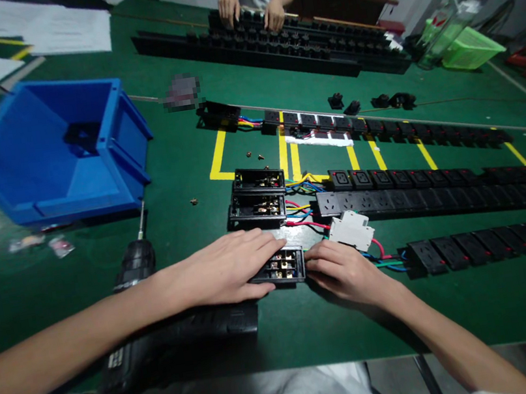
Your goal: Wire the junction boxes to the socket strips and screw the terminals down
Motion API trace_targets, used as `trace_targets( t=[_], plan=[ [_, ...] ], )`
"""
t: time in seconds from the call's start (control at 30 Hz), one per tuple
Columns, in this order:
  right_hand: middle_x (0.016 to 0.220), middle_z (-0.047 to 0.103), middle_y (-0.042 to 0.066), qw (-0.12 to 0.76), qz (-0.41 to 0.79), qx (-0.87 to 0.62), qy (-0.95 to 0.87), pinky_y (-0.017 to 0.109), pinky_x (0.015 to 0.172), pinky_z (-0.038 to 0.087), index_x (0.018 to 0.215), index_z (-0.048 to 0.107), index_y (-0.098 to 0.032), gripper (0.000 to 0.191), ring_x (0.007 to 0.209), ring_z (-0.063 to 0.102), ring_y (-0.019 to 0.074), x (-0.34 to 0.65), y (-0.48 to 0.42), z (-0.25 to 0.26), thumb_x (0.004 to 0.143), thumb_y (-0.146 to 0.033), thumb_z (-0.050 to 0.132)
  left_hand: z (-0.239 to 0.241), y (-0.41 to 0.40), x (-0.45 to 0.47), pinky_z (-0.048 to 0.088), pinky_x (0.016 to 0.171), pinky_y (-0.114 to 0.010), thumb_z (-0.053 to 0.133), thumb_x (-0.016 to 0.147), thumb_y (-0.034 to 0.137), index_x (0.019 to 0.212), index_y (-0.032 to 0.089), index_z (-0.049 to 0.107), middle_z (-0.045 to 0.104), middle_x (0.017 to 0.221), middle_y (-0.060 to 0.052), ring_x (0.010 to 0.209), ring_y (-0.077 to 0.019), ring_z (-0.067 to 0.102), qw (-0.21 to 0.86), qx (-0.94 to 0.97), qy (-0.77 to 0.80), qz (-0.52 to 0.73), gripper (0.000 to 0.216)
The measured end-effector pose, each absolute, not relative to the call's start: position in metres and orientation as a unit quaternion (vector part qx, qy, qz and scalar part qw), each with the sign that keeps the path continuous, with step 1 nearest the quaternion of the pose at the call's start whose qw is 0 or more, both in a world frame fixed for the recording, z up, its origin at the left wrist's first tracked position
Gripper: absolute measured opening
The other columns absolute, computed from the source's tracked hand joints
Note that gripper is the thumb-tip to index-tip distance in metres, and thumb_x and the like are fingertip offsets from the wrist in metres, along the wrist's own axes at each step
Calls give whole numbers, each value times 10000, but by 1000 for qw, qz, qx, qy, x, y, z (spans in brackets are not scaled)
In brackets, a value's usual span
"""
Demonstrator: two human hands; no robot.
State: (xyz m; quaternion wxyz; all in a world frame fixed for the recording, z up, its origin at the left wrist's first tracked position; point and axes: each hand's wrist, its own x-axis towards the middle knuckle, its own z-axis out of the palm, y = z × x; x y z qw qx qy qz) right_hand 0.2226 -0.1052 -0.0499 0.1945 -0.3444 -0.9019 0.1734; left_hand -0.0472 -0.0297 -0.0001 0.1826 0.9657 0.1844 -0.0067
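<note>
My left hand [227, 268] lies over a black terminal box [297, 276], thumb along its near side and fingers across the far side, hiding its left part. Brass screw terminals show in the box's open top. At its right end my right hand [346, 270] has its fingers pinched together on wires, mostly hidden by the fingers. Coloured wires [391, 263] run on from there to a black socket strip [478, 247]. Just beyond my right hand sits a light grey circuit breaker [353, 229]. A black power drill [137, 262] lies under my left forearm.
Two more terminal boxes [258, 209] with wired socket strips [392, 201] lie just beyond. Farther off is another strip [381, 126]. A blue bin [122, 149] stands left, near loose screws [194, 201]. Across the table a co-worker's hands [274, 14] rest on black parts.
</note>
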Motion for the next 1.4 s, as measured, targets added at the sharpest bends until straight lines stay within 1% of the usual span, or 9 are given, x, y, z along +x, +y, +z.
trace_targets(
  t=[0.2, 0.4, 0.67, 0.93, 1.1, 1.23, 1.4],
  plan=[
    [1105, 593, 81, 196, 165, -345, -903, 323, 827, 482, 1059, 560, -123, 136, 989, 520, 174, 223, -105, -50, 931, -157, 529, 2, -29, -45, 404, 987, -384, 555, 914, 390, 1361, 151, 418, 551, 1276, -102, 1151, -262, 504, 190, 966, 177, -11, 525],
    [1099, 592, 71, 188, 160, -344, -906, 315, 817, 481, 1048, 557, -125, 129, 975, 521, 170, 223, -105, -49, 927, -167, 539, 2, -29, -45, 396, 996, -380, 547, 919, 399, 1377, 162, 396, 549, 1279, -101, 1151, -259, 497, 198, 965, 172, -15, 538],
    [1088, 597, 71, 201, 169, -345, -901, 312, 820, 489, 1063, 538, -129, 149, 971, 532, 166, 222, -106, -49, 917, -154, 554, 2, -28, -45, 395, 997, -370, 554, 914, 400, 1377, 169, 393, 556, 1268, -98, 1146, -260, 498, 201, 964, 173, -15, 541],
    [1054, 607, 79, 244, 177, -346, -888, 321, 826, 495, 1057, 523, -135, 171, 968, 547, 166, 223, -104, -49, 892, -107, 558, -1, -28, -46, 404, 994, -373, 564, 908, 380, 1345, 171, 432, 555, 1277, -90, 1141, -255, 505, 203, 966, 162, -1, 502],
    [1061, 617, 77, 271, 175, -354, -878, 337, 858, 502, 1104, 536, -150, 245, 992, 563, 168, 227, -101, -47, 872, -82, 577, -1, -29, -46, 426, 967, -375, 571, 902, 384, 1326, 171, 448, 575, 1232, -93, 1117, -257, 524, 195, 967, 164, 9, 491],
    [1073, 621, 77, 293, 151, -359, -873, 340, 877, 504, 1133, 550, -159, 282, 1008, 573, 164, 227, -94, -32, 867, -69, 582, 1, -31, -47, 438, 951, -366, 566, 906, 381, 1316, 163, 453, 578, 1223, -100, 1105, -255, 539, 185, 969, 163, 18, 478],
    [1125, 612, 72, 256, 88, -345, -899, 341, 894, 496, 1130, 559, -163, 259, 1050, 567, 173, 221, -69, 7, 879, -114, 595, -1, -32, -48, 441, 942, -360, 578, 896, 373, 1322, 156, 449, 581, 1224, -105, 1101, -255, 549, 170, 972, 160, 36, 495]
  ],
)
